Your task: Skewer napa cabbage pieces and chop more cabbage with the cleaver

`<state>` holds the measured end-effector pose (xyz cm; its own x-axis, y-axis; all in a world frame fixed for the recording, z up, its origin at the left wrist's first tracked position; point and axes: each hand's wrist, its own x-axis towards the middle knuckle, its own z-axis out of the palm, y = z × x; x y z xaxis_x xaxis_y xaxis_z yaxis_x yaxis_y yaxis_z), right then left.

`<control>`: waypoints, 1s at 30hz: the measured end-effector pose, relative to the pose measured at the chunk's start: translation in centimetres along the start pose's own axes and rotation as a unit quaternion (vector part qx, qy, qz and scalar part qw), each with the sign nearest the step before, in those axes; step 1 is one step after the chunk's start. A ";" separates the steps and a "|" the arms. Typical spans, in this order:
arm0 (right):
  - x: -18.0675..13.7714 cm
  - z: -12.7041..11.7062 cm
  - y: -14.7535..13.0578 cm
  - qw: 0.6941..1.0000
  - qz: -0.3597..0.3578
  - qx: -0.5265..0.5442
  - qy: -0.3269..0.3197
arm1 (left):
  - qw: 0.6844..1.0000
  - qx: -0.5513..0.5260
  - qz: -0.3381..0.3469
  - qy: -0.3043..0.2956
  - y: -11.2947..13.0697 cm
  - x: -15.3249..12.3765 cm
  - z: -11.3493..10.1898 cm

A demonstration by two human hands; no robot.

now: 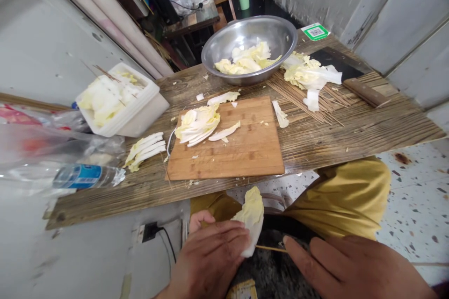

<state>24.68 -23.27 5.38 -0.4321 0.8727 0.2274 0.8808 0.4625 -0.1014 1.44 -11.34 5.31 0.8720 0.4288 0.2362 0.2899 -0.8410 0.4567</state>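
Observation:
My left hand [213, 252] is closed around a napa cabbage leaf [253, 212], pale at the base and yellow at the tip, above my lap. A thin bamboo skewer [271, 248] runs from the base of the leaf to my right hand [347, 266], which grips it; its far end sticks out on the right. My left palm hides where the skewer meets the leaf. Beyond my hands, cut cabbage strips [198, 125] lie on a wooden cutting board [252, 149]. More strips [145, 149] rest on the table to its left.
On the wooden table [136, 201] stand a steel bowl [242, 77] with cabbage and a white tub [140, 114] of skewered leaves. Loose skewers [298, 98] lie under cabbage beside a cleaver [365, 91]. A plastic bottle [86, 176] lies at left.

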 end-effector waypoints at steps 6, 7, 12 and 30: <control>0.9 0.2 -0.3 0.999 0.004 -0.001 0.039 | 1.000 0.001 -0.008 -0.013 -0.1 -0.3 0.1; 1.1 0.2 -0.4 0.999 0.011 -0.001 0.047 | 1.000 0.001 -0.006 -0.010 -0.1 -0.2 0.1; 1.5 0.4 -0.7 0.999 0.019 0.008 0.042 | 1.000 0.007 0.003 0.001 0.1 0.4 0.3; 3.5 2.1 0.2 0.997 0.008 0.036 0.062 | 0.998 -0.027 -0.014 0.055 0.4 1.7 0.5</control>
<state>22.96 -19.79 4.14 -0.3869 0.8563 0.3421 0.8691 0.4627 -0.1751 3.18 -11.12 5.49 0.8146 0.4879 0.3137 0.2894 -0.8105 0.5093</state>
